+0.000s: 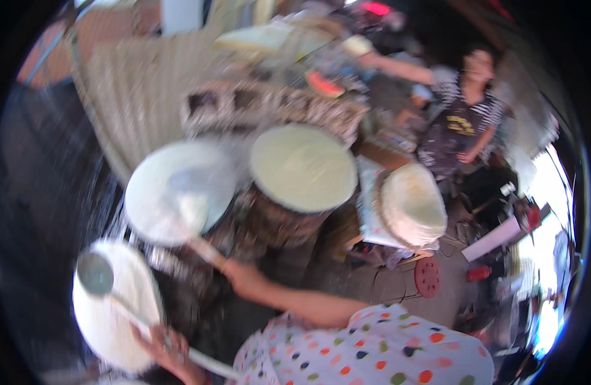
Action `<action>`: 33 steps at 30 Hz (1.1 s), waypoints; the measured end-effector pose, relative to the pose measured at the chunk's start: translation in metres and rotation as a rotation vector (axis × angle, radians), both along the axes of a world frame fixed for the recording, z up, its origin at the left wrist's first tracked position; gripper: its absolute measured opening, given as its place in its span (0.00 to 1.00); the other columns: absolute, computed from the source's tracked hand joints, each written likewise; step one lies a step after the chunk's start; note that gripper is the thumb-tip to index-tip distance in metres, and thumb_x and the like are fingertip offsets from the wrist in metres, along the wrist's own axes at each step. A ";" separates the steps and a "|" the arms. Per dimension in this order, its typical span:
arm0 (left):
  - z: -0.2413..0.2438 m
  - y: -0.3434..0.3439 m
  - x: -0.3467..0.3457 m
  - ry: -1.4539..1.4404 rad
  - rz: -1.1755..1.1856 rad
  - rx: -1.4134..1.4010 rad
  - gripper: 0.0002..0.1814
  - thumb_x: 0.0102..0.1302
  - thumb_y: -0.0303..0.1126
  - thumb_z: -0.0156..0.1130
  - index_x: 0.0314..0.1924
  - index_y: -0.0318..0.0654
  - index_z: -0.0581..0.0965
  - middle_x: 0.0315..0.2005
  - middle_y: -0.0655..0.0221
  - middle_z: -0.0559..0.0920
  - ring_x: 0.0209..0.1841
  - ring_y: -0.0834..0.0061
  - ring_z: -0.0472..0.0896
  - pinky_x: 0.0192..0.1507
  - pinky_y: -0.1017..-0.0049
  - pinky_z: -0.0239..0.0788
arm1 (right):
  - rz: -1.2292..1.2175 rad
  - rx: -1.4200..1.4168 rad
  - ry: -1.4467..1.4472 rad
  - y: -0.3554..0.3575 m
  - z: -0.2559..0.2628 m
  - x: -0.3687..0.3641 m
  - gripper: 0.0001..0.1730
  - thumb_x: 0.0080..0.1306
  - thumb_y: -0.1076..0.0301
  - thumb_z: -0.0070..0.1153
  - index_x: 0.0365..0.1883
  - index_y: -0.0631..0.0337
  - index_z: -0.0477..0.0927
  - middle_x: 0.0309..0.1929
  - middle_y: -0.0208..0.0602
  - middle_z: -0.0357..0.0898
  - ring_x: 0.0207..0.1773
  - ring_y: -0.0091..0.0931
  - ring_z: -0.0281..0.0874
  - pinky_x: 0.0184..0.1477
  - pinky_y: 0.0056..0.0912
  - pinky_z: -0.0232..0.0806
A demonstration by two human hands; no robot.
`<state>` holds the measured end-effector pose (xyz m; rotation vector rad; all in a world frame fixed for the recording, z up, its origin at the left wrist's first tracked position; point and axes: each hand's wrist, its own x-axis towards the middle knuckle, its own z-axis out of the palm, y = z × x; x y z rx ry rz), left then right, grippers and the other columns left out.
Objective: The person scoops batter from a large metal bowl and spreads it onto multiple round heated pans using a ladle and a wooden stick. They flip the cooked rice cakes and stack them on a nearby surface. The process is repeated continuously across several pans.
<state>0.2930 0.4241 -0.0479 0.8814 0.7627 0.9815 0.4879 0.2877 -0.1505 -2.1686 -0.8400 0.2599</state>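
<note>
My right hand (245, 278) grips the wooden handle (206, 252) of a wide utensil, its blurred head over a round pan with a white surface (146, 192). A pale lump (193, 209) shows at that head. Below, my left hand (163, 344) holds the long pale handle of a ladle (96, 273). The ladle's dark round bowl is above a wide vessel of white liquid (117, 332). Beside the pan, a pale yellow sheet (302, 166), perhaps batter or a pancake, covers a second round griddle. Motion blur softens much of this.
Hollow blocks (271, 103) form a ledge behind the griddles, with a watermelon slice (324, 84) there. On a stand at right lies a pile of thin round sheets (416, 204). A co-worker (461, 120) reaches out beyond it. A red stool (428, 277) stands lower right.
</note>
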 end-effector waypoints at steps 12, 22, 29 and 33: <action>0.031 -0.022 0.015 0.039 0.002 0.072 0.32 0.72 0.38 0.55 0.70 0.49 0.52 0.28 0.71 0.68 0.15 0.89 0.60 0.11 0.87 0.51 | 0.055 -0.128 0.201 -0.017 0.017 0.012 0.10 0.73 0.60 0.40 0.44 0.54 0.68 0.27 0.57 0.77 0.35 0.59 0.72 0.37 0.63 0.63; 0.031 -0.037 0.031 0.081 0.019 0.094 0.31 0.72 0.39 0.55 0.70 0.47 0.53 0.27 0.71 0.68 0.15 0.90 0.60 0.11 0.88 0.50 | 0.078 -0.088 0.199 -0.040 0.026 0.019 0.11 0.72 0.59 0.41 0.45 0.53 0.70 0.27 0.58 0.77 0.35 0.58 0.74 0.36 0.62 0.65; 0.030 -0.044 0.036 0.090 0.003 0.122 0.31 0.72 0.39 0.54 0.70 0.47 0.54 0.28 0.71 0.68 0.15 0.90 0.60 0.11 0.88 0.50 | -0.046 -0.007 0.036 -0.068 0.011 0.090 0.10 0.72 0.62 0.41 0.41 0.58 0.69 0.28 0.57 0.76 0.35 0.57 0.74 0.34 0.62 0.63; 0.033 -0.053 0.044 0.112 -0.009 0.108 0.31 0.72 0.40 0.54 0.70 0.47 0.54 0.28 0.71 0.68 0.15 0.91 0.60 0.12 0.89 0.50 | -0.056 -0.053 0.261 -0.045 0.037 0.102 0.11 0.73 0.61 0.40 0.42 0.58 0.69 0.26 0.57 0.76 0.33 0.56 0.74 0.33 0.61 0.63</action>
